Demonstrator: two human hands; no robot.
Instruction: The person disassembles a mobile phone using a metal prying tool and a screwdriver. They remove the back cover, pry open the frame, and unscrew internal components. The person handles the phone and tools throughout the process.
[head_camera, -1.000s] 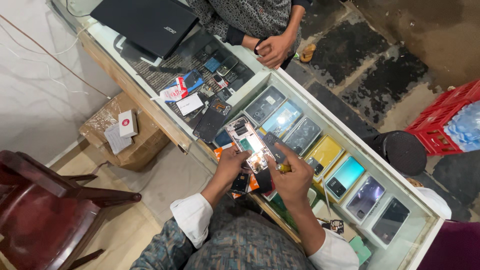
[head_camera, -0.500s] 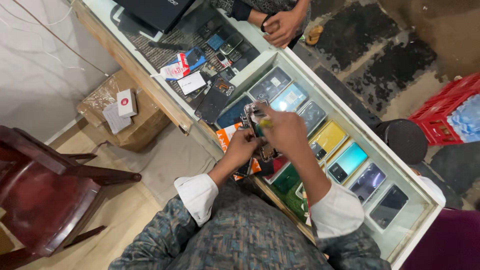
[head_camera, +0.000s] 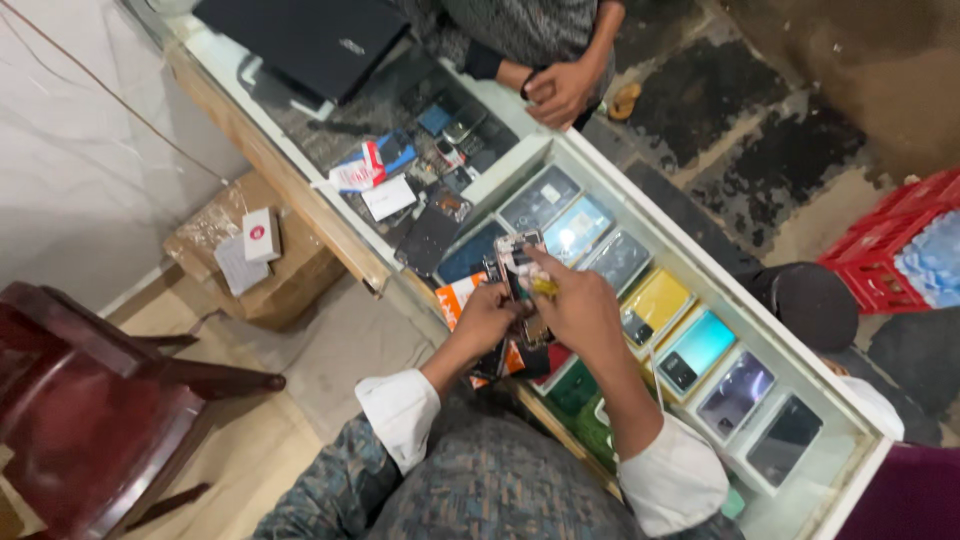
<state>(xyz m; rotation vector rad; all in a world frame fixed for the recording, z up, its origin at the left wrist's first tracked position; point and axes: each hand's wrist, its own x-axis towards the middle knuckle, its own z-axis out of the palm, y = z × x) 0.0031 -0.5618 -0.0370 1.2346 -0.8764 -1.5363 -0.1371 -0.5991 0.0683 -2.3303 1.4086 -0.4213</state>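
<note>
Gripping the opened phone (head_camera: 518, 262) at frame centre, our left hand (head_camera: 487, 318) steadied it; our right hand (head_camera: 577, 308) pinched a small yellow tool (head_camera: 543, 287), work unfinished.

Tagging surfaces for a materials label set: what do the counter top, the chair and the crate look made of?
Counter top: looks like clear glass in a white frame; phones in the case below show through it, with glare.
Chair: dark red-brown wood, glossy, probably varnished; light glints on the seat.
Crate: red moulded plastic, judging by its open lattice walls.

Dim indoor light, soft motion blur, glass glare
</note>
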